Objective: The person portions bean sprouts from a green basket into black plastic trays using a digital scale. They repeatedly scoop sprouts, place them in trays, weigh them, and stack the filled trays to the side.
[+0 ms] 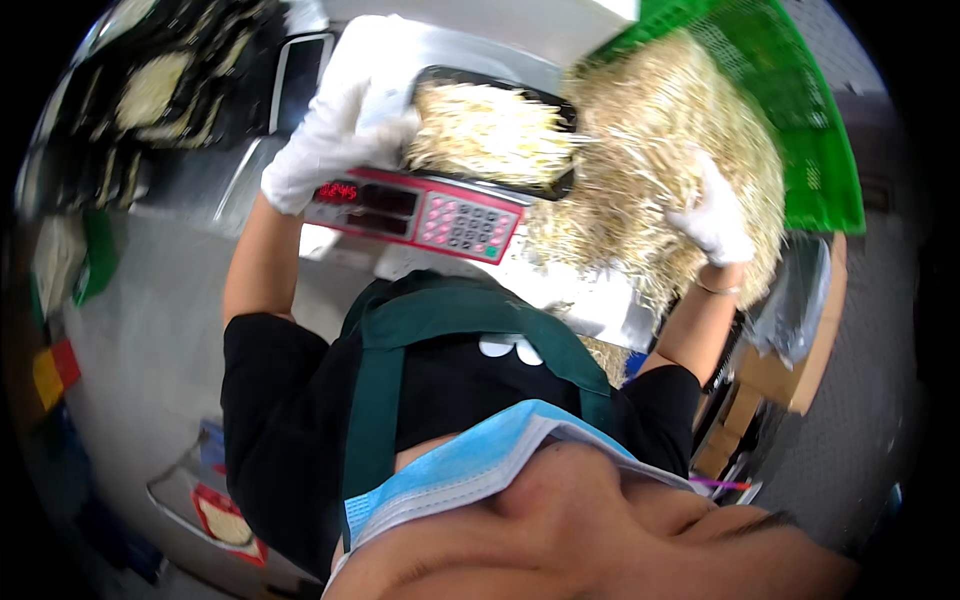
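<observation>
A black tray (566, 185) filled with pale bean sprouts (490, 130) rests on the weighing scale (430, 212), which has a red front panel with keys and a lit red display. My left hand (345, 125), in a white glove, holds the tray's left end, its thumb against the near corner. To the right lies a big heap of bean sprouts (660, 130), partly covering the tray's right side. In that heap my right hand (712, 215), also gloved, closes around some sprouts; its fingertips are partly buried among the strands.
A green plastic crate (820, 150) stands behind and right of the heap. Several black trays (60, 130), some with sprouts, are stacked at far left, near a phone-like device (302, 82). A white box (500, 20) is behind the scale. A cardboard box (805, 380) sits lower right.
</observation>
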Motion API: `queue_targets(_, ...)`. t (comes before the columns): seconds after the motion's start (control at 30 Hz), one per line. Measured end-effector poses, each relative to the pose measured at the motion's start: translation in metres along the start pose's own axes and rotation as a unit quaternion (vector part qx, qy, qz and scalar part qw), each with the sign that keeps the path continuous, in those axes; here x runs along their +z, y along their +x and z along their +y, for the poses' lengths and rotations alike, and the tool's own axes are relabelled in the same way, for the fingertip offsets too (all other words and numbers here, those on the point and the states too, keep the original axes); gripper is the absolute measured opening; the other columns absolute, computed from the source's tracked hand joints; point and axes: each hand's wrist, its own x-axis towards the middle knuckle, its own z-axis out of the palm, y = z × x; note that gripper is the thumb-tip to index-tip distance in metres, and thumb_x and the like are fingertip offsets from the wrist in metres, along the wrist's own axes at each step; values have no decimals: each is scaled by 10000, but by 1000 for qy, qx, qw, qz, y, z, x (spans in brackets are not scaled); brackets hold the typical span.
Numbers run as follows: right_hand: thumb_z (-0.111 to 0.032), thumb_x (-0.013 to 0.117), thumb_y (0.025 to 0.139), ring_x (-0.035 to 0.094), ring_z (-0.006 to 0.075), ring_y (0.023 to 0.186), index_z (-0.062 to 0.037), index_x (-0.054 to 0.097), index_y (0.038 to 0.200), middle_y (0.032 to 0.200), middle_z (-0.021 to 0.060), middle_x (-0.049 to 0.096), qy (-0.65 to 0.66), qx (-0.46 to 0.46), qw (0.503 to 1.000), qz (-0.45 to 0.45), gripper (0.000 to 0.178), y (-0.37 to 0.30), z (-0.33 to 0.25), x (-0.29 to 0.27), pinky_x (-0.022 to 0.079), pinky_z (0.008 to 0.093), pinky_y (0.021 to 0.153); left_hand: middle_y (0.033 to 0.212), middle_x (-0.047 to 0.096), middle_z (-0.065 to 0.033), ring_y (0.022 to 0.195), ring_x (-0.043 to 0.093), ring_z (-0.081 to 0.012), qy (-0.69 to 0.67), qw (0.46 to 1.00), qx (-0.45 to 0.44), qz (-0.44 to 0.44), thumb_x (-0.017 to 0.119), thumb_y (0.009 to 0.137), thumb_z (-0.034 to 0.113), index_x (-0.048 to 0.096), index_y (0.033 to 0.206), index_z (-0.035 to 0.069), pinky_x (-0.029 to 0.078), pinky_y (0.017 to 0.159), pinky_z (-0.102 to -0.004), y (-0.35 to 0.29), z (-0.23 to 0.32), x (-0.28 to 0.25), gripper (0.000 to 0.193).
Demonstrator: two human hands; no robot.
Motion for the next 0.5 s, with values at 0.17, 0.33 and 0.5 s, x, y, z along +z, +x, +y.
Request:
queue_targets(0.17,-125,718,644,614,313,1017,-40,476,1264,1137,190,602,10,-50,995,-86,671,50,-72,14,488,361,893,1418,390,-216,1217,464,-284,-326,915,-111,212,656,828,221,269,1429,11,356,1043,-359,2,9,15,746)
queue_targets(0.33,-202,714,708,579,381,978,-37,456,1282,1043,211,594,-181,-143,966,-121,650,84,-90,70,488,402,859,1414,352,-237,1297,367,-348,74,995,72,0,754,724,417,174,1458,-13,282,1096,-385,46,9,90,1029)
queue_targets(0.5,-133,601,758,623,343,829,-18,445,1272,902,179,623,-171,-179,967,-60,550,73,-75,79,520,404,707,1426,326,-254,1305,353,-387,60,995,8,-80,738,708,500,186,1457,-21,274,1096,-414,48,7,88,1066)
